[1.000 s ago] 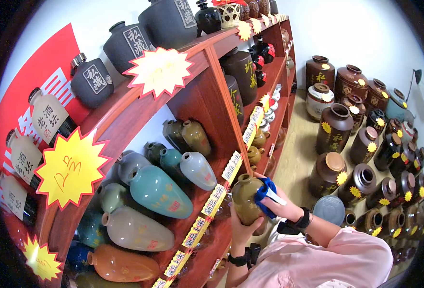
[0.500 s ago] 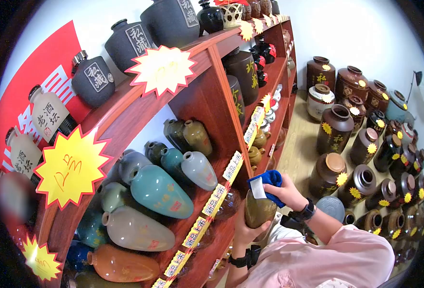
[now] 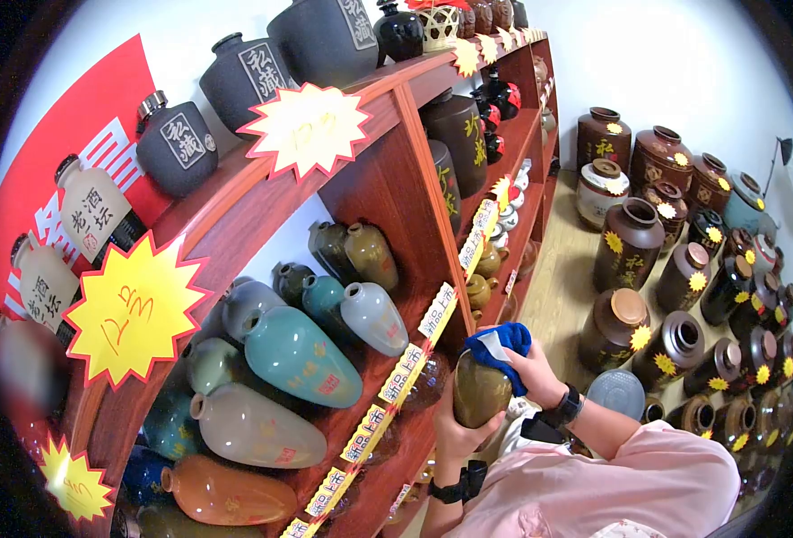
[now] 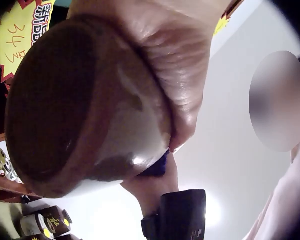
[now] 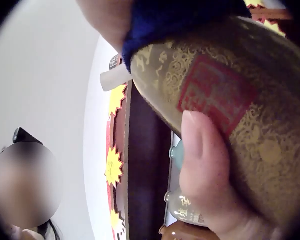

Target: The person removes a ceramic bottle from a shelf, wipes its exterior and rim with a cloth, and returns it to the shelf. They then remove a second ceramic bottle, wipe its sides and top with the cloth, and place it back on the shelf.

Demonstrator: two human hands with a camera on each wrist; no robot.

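Observation:
An olive-brown glazed jar [image 3: 481, 393] is held up in front of the shelf, its mouth hidden under a blue cloth [image 3: 509, 348] with a white tag. My left hand [image 3: 461, 434] grips the jar's lower body from the side; in the left wrist view the dark round base [image 4: 50, 110] faces the camera. In the right wrist view the left thumb [image 5: 202, 160] lies across a red square seal [image 5: 217, 93] among gold scroll patterns. With curled fingers my right hand [image 3: 538, 375] holds the cloth against the jar's top.
On the wooden shelf [image 3: 387, 193] beside me, several glazed jars stand close, including a teal jar [image 3: 293, 354] and an orange jar [image 3: 226, 491]. Yellow price labels [image 3: 403, 372] line the shelf edge. Large brown jars [image 3: 628, 240] crowd the floor at the right.
The cloth has moved from the jar's side up over its mouth, covering it. The right hand has shifted with the cloth, while the left keeps its grip on the jar.

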